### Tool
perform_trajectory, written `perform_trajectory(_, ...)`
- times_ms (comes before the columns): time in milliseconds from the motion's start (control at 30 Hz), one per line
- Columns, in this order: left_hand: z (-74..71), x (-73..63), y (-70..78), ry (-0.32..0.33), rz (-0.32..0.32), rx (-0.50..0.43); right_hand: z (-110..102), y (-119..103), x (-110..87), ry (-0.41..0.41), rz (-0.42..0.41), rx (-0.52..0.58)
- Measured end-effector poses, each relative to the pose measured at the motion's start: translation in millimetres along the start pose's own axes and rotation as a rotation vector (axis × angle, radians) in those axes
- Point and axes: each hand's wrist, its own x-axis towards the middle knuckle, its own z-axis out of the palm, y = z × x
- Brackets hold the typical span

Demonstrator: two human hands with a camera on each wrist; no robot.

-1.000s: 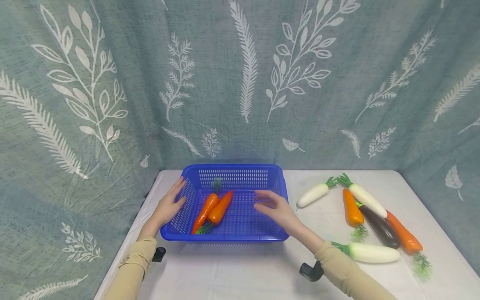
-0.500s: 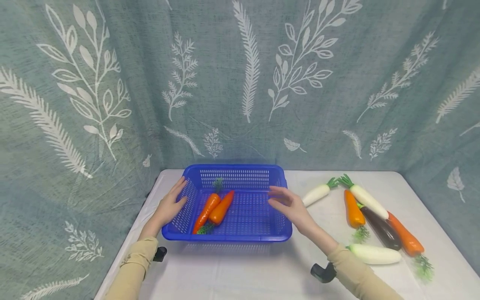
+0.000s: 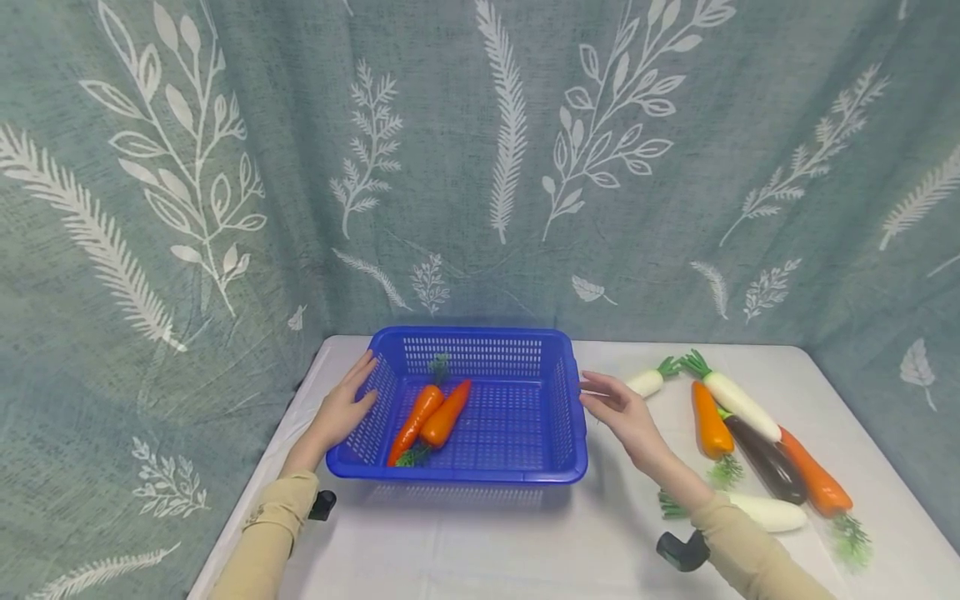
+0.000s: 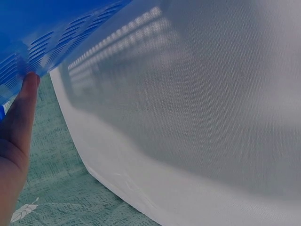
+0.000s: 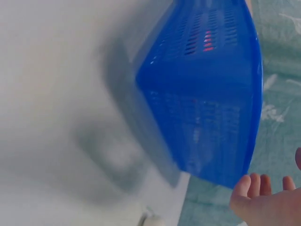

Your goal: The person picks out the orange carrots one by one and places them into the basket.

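A blue plastic basket (image 3: 457,477) stands on the white-covered table. Two orange carrots (image 3: 415,423) (image 3: 447,412) lie together in its left half. At the basket's left side is my left hand (image 3: 341,414), its fingers extended along the rim; in the left wrist view a digit of this hand (image 4: 21,122) touches the slotted wall. My right hand (image 3: 626,421) hovers just outside the right rim, fingers loosely bent and holding nothing. In the right wrist view its fingertips (image 5: 254,184) are close to the basket's edge; contact there is unclear.
On the right lie a dark eggplant (image 3: 765,458), two carrots (image 3: 711,421) (image 3: 816,473) and white radishes (image 3: 742,406) (image 3: 768,512) (image 3: 647,383). The right forearm covers part of the front radish. A patterned green curtain (image 3: 465,167) hangs behind the table.
My right hand has moved right, from above the basket's interior to outside its right rim. My left hand stays at the left side, and both carrots keep their place in the basket.
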Motion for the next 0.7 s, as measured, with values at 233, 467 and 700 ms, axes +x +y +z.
perform_trajectory(233, 0.9, 0.4, -0.2, 0.002, 0.005, -0.006, -15.4, 11.8, -3.8, 0.03, -0.001, -0.034)
perform_trajectory(467, 0.9, -0.6, 1.0, 0.001, 0.005, 0.002, -30.3, 18.8, -8.9, 0.066, 0.047, -0.137)
perform_trajectory(700, 0.3, -1.1, 2.4, 0.006, 0.004, 0.001, -42.7, 22.4, -12.8, 0.097, 0.076, -0.176)
